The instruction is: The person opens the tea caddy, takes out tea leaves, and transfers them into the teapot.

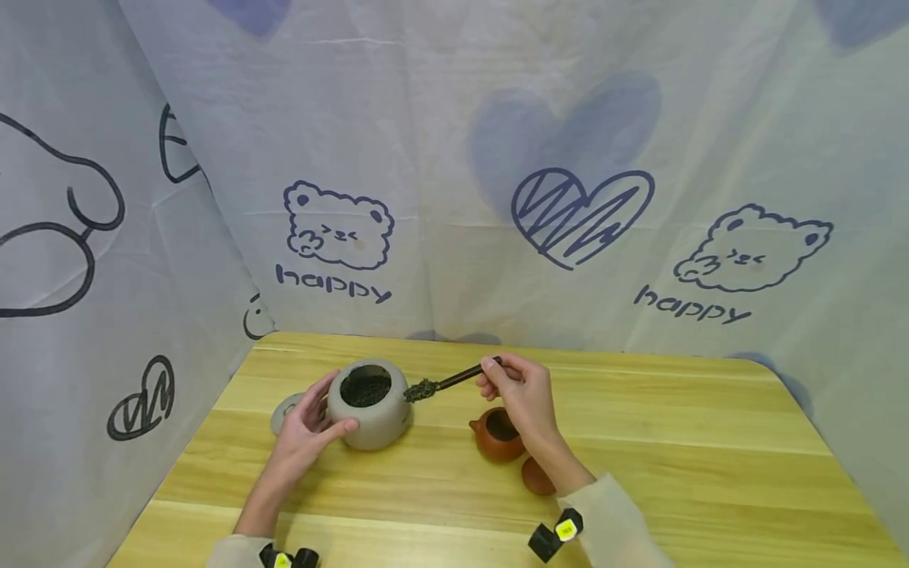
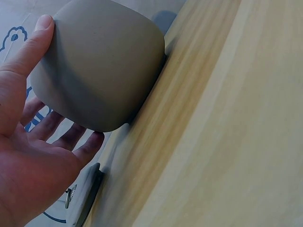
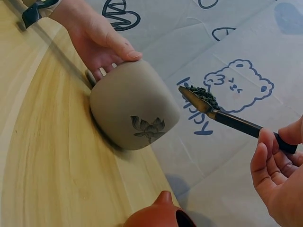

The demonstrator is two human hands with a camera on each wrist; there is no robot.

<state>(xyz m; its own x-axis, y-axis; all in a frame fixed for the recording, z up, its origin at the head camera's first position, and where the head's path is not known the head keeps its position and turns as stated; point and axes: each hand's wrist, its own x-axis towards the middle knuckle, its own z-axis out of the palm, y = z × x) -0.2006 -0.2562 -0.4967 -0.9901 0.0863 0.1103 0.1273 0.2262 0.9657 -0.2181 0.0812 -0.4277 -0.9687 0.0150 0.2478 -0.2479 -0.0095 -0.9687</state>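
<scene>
My left hand (image 1: 301,438) holds a round grey tea jar (image 1: 379,430) from its left side, thumb toward the front and fingers behind. Through the jar's open mouth dark tea leaves (image 1: 365,388) show. A lotus drawing (image 3: 147,127) marks its side in the right wrist view. My right hand (image 1: 524,394) pinches the dark handle of a tea scoop (image 1: 460,377) near its end. Heaped tea leaves (image 3: 202,94) lie on the scoop's blade, just right of the jar. Below the right hand stands a reddish-brown clay teapot (image 1: 493,443), uncovered, its spout toward the left.
The jar's grey lid (image 1: 281,415) lies behind the left hand, partly hidden. A small brown teapot lid (image 1: 536,478) rests beside the teapot, partly covered by the right forearm. The wooden table (image 1: 696,442) ends at a printed cloth backdrop (image 1: 454,260).
</scene>
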